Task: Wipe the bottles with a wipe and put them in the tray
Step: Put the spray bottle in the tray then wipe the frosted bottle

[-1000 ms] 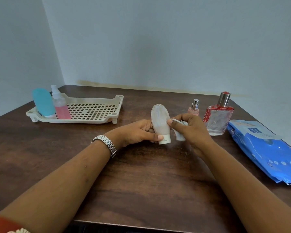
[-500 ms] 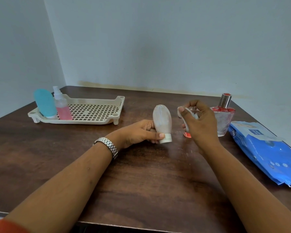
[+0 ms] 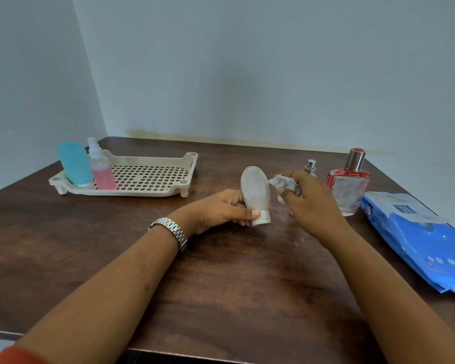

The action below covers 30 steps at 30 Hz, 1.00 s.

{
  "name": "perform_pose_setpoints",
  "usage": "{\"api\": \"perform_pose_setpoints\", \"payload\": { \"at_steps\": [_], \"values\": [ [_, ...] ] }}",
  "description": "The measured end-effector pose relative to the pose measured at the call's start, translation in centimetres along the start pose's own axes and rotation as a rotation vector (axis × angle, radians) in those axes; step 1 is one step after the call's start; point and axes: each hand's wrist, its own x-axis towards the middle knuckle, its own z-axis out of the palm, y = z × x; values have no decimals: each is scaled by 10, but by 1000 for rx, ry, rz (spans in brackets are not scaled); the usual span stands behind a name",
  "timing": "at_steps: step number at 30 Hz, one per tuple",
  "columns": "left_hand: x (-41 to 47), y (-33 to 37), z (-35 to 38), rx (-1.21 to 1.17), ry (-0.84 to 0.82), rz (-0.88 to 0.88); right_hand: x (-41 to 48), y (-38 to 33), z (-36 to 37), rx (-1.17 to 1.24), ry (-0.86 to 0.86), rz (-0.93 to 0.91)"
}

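Beige oval squeeze bottle of soft plastic (image 3: pixel 255 191) with a white round cap is the landmark here; it is held cap-down over the middle of the dark brown wooden desk (image 3: pixel 221 285). Its surface looks dull and streaked with a pale film, and its rounded end leans a little to the left. If the cap touches the desk, I cannot tell.

The left hand (image 3: pixel 218 208) grasps this bottle from its left side, with the thumb laid across the lower front just above the cap and the other fingers curled behind. A silver metal wristwatch (image 3: pixel 172 231) is on that wrist.

The right hand (image 3: pixel 307 203) is just to the right of the bottle, the fingers bent and pinching a crumpled white wet wipe (image 3: pixel 285 183). The wipe is beside the bottle's upper right side; contact is not clear.

Left of the bottle, and further back, lies a cream plastic tray with a grid floor (image 3: pixel 192 164). At its left end stand a turquoise oval bottle (image 3: pixel 75 164) and a clear spray bottle with pink liquid (image 3: pixel 101 169), touching each other.

Right of the bottle, behind the right hand, stand a small spray bottle with silver top (image 3: pixel 310 168) and a square glass perfume bottle with red trim (image 3: pixel 348 190). Further right lies a blue pack of wipes (image 3: pixel 418 237).
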Motion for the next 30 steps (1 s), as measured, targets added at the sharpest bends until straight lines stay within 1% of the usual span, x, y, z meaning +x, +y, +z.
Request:
{"api": "perform_pose_setpoints", "payload": {
  "at_steps": [2,8,12,18,20,22,25,30],
  "values": [
    [0,0,0,2,3,-8,2,2,0,-69,55,-20],
    [0,1,0,13,-1,-24,-3,0,1,79,53,29],
    [0,1,1,33,9,-29,-3,-2,3,24,97,13],
    [-2,1,4,38,58,21,-3,-5,-1,34,-32,-49],
    [-1,0,4,45,73,20,-3,-4,0,-46,-77,-90],
    [0,-1,4,46,77,18,-3,-4,3,-117,-54,-107],
    [1,-3,5,43,75,30,-3,-3,5,-124,-2,-93],
    [2,-7,11,75,91,48,-3,-1,9,-157,21,-102]
  ]
}}
